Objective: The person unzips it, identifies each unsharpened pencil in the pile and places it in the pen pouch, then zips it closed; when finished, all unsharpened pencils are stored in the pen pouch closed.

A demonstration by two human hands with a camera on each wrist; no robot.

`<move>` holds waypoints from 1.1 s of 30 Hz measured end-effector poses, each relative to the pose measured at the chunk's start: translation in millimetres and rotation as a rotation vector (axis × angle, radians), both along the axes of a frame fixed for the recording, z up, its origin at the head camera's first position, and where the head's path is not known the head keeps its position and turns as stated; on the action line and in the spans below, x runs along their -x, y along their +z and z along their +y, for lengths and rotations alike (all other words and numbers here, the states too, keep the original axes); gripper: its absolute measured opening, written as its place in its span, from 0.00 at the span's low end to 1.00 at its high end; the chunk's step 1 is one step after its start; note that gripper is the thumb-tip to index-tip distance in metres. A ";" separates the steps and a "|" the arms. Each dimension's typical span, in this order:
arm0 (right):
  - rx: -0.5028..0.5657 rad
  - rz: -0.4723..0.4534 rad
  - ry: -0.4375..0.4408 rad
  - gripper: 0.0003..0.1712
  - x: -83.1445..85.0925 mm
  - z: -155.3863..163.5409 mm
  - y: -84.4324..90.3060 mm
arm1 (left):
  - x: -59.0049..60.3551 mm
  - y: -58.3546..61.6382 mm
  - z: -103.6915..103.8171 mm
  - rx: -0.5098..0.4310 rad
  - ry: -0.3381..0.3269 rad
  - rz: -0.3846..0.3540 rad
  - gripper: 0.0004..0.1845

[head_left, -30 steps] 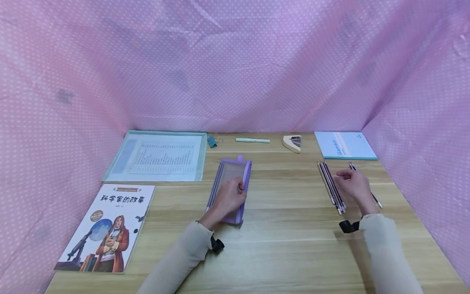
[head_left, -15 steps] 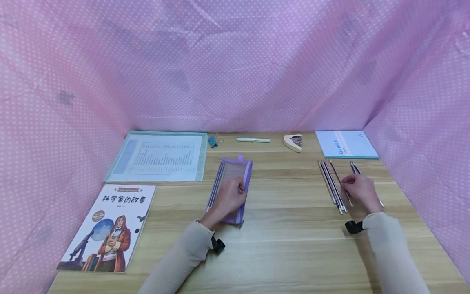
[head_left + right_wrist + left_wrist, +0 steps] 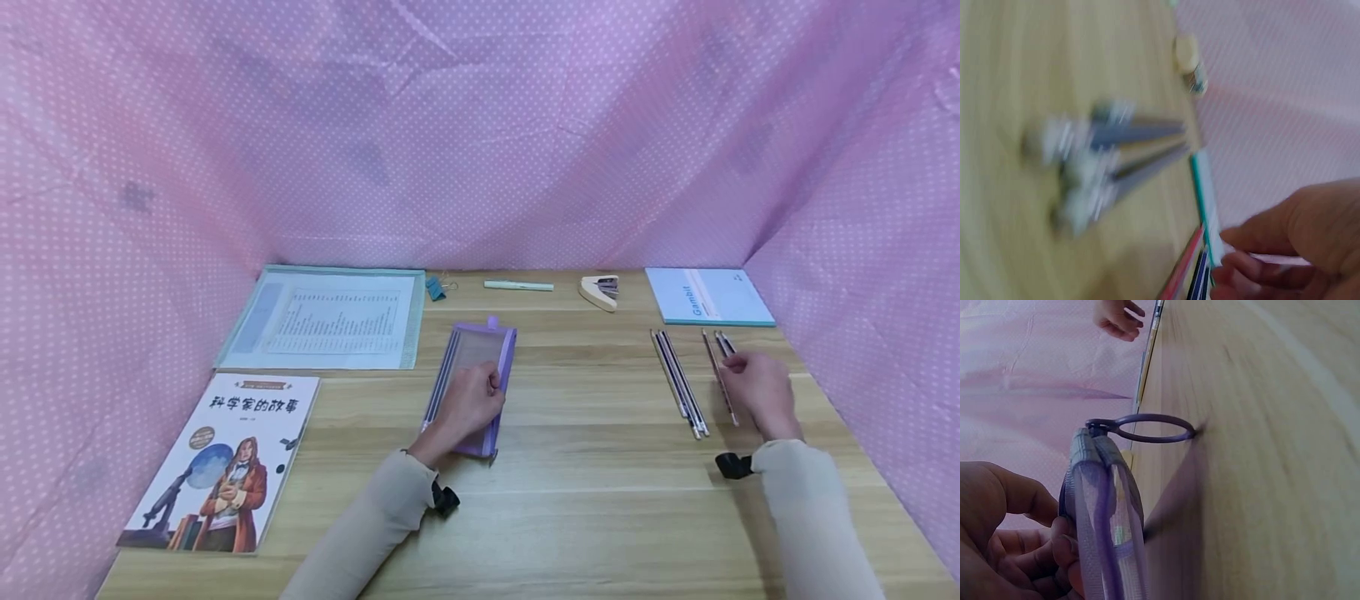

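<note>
Currently the left hand point(image 3: 471, 402) grips the purple pencil pouch point(image 3: 480, 358) at mid-counter, fingers curled over its right edge; the left wrist view shows fingers and thumb pinching the pouch wall, with its ring pull point(image 3: 1147, 428) touching the counter point(image 3: 585, 467). Pouch long axis: near-to-far, zipper tab at the far end. Thin pencils lie inside along its left side — the count cannot be told.

The right hand point(image 3: 757, 390) holds pencils point(image 3: 722, 367) at the right side of the counter, fingers curled round them. Their long axis runs near-to-far, tilted slightly left at the far end. At least two shafts show, one red-brown; the right wrist view is blurred, so an exact count is not possible. Just left of them lies one separate bundle of pencils point(image 3: 678, 382), parallel — about four, resting on the counter.

Far edge, one each: document folder point(image 3: 322, 317), binder clip point(image 3: 435, 288), pale green pen point(image 3: 519, 286), stapler point(image 3: 600, 292), blue notebook point(image 3: 708, 296). One storybook point(image 3: 225, 458) lies near left.
</note>
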State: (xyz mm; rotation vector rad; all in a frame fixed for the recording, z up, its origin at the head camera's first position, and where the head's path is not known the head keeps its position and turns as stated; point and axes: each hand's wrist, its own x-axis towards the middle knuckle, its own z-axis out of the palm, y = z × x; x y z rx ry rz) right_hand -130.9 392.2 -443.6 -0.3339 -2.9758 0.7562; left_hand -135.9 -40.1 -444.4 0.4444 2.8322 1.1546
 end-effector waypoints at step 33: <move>-0.002 -0.115 0.189 0.20 13.0 -3.8 -7.0 | 0.0 1.0 0.7 -0.003 -0.008 -0.004 0.05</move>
